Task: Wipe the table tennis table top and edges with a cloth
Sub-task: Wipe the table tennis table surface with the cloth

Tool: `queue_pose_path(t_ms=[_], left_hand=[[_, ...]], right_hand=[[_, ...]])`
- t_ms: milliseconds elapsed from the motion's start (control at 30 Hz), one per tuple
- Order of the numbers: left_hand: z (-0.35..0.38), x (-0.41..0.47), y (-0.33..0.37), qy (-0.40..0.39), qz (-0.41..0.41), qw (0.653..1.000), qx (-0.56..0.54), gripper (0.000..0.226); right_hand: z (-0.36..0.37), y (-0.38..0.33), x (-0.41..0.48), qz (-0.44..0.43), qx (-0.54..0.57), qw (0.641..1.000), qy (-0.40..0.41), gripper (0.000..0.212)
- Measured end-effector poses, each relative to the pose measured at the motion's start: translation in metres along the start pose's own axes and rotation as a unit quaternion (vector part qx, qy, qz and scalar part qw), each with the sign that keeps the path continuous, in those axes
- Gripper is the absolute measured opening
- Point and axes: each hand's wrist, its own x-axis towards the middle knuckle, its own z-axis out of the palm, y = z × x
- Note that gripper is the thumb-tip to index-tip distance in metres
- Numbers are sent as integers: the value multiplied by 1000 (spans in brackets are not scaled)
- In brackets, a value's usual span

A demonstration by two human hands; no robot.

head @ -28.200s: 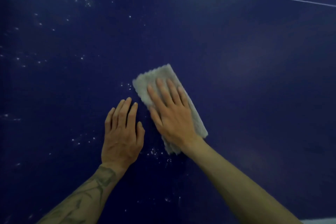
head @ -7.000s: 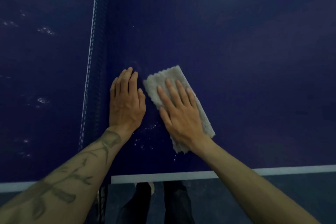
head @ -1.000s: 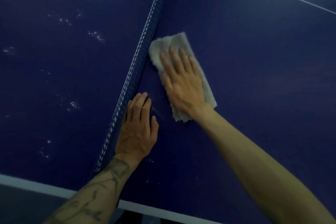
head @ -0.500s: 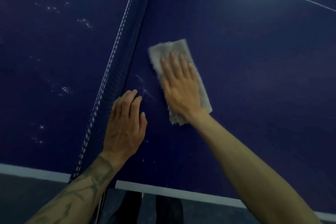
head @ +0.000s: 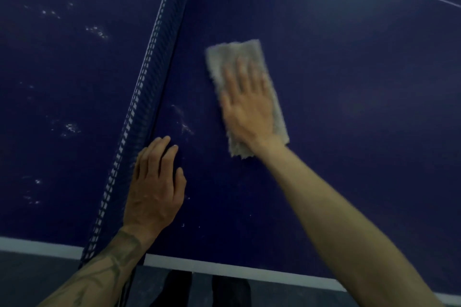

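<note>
Wiping the table [head: 349,112] top by the net [head: 149,82].
White specks [head: 96,31] dotted the table's left half past the net. The left hand [head: 154,187] lay flat beside the net, fingers straight and together. The right hand [head: 249,112] pressed the cloth [head: 224,57] flat on the right half, fingers spread. Next, I think, the cloth must slide left over the smears [head: 184,124] there.

Right hand [head: 249,112] atop cloth [head: 232,55] on the table [head: 349,107], right of the net [head: 159,57]; left hand [head: 154,189] nearer, seemingly against the net.
</note>
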Motion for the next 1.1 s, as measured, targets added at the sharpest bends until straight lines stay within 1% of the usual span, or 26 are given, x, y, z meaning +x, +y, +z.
queue_pose_path(t_ms=[67, 100, 133, 167, 200, 267, 333, 367, 400, 433, 467, 533, 600, 633, 667, 700, 800, 833, 867, 900, 933, 1000, 1033, 1100], left_hand=[[-1, 0, 1, 1, 0, 1000, 6, 46], [-2, 0, 2, 3, 0, 1000, 7, 46], [-2, 0, 2, 5, 0, 1000, 7, 46], [-1, 0, 2, 5, 1, 1000, 6, 46], [0, 1, 2, 3, -1, 1000, 4, 46], [1, 2, 1, 1, -5, 1000, 3, 46], [1, 3, 1, 2, -6, 1000, 4, 46], [0, 3, 2, 2, -7, 1000, 4, 46], [0, 3, 2, 2, -8, 1000, 5, 45], [-1, 3, 3, 0, -10, 1000, 6, 45], [-2, 2, 4, 0, -13, 1000, 5, 45], [-5, -1, 5, 5, -29, 1000, -9, 44], [-8, -9, 6, 8, -48, 998, -27, 45], [-10, -15, 7, 9, -55, 998, -30, 45], [-12, -20, 8, 9, -59, 998, -30, 45], [-14, -25, 10, 8, -62, 998, -31, 45], [-15, -32, 10, 5, -70, 997, -37, 44], [-15, -32, 9, 4, -69, 997, -40, 43], [-14, -32, 8, 3, -68, 997, -41, 42], [-14, -31, 8, 3, -68, 997, -45, 41], [-14, -32, 8, 3, -70, 996, -53, 39], [-15, -36, 7, 3, -75, 994, -75, 35], [-16, -39, 7, -1, -73, 994, -82, 34], [-19, -48, 8, -11, -59, 995, -78, 32]], right_hand=[[7, -24, -38, -132, 9, 991, -20, 59], [9, -25, -57, -182, 22, 983, -30, 58], [9, -20, -71, -211, 34, 976, -39, 58], [7, -9, -77, -215, 39, 975, -46, 58], [5, 5, -74, -196, 38, 979, -51, 58], [0, 22, -45, -124, 24, 991, -33, 58], [-4, 18, -6, -46, 16, 999, -1, 57], [-5, 7, 11, -21, 19, 1000, 5, 57], [-3, -7, 21, -15, 24, 1000, 6, 58], [0, -22, 23, -34, 31, 999, 2, 58], [4, -35, 17, -77, 35, 996, 0, 58], [13, -52, -15, -196, 36, 980, -8, 58], [16, -47, -54, -279, 49, 958, -37, 58], [16, -38, -66, -295, 52, 953, -54, 57], [14, -28, -69, -292, 48, 953, -63, 57], [11, -20, -64, -269, 38, 961, -60, 57], [3, -16, -35, -127, 23, 991, -23, 56], [3, -25, -30, -86, 25, 996, -12, 56], [4, -37, -30, -63, 28, 998, -3, 56], [8, -49, -36, -65, 31, 997, -1, 56], [14, -59, -49, -90, 32, 995, -4, 57], [24, -72, -91, -172, 29, 985, -17, 58], [27, -71, -116, -200, 25, 979, -30, 58], [27, -52, -156, -204, 10, 978, -49, 58]])
